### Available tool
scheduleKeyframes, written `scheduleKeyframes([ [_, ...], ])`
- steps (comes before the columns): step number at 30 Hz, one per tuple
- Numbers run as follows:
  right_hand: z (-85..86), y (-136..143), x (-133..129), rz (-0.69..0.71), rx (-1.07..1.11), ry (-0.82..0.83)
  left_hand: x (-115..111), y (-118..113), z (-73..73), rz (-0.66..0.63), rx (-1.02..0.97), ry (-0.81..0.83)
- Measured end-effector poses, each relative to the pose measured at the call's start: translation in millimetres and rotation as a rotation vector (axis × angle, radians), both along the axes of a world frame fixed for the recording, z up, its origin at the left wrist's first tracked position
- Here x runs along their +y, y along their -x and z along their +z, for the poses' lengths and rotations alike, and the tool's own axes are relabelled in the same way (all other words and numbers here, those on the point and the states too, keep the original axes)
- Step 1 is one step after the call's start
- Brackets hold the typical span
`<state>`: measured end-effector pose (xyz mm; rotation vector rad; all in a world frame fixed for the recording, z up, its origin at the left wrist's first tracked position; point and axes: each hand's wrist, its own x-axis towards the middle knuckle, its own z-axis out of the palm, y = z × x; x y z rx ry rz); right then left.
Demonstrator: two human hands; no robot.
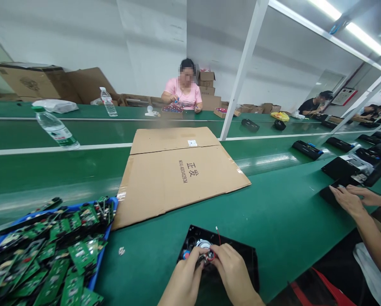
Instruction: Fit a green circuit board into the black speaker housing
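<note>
A black plastic housing (248, 257) lies on the green bench right in front of me, with a round silver part (203, 243) set inside it. Over this housing, my left hand (190, 267) and my right hand (230, 265) meet, fingertips pinched around a small part with red wire (210, 255). What exactly that part is, my fingers partly hide. A thin red lead with a white plug (217, 229) sticks up behind my right fingers. Beside my left fingertips a small blue piece (186, 254) shows in the housing.
To the left stands a blue tray (98, 267) heaped with green circuit boards. Flattened cardboard (158, 182) lies ahead, near a water bottle (57, 129). A co-worker's hands (350, 199) handle a black case at right; another person sits across the bench. A white post (241, 76) rises ahead.
</note>
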<state>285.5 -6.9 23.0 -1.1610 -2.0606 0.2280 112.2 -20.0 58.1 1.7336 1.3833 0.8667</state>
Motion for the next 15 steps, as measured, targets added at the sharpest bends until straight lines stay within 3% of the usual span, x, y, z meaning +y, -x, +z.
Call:
scheduleKeyframes([
  [9,1.4,0.5,4.2,0.026,0.046,0.067,-1.9,1.0,-7.0,0.028,-0.035,0.079],
  [15,20.3,1.4,2.6,0.02,0.085,0.086,3.5,-3.1,2.3,0.131,-0.148,0.263],
])
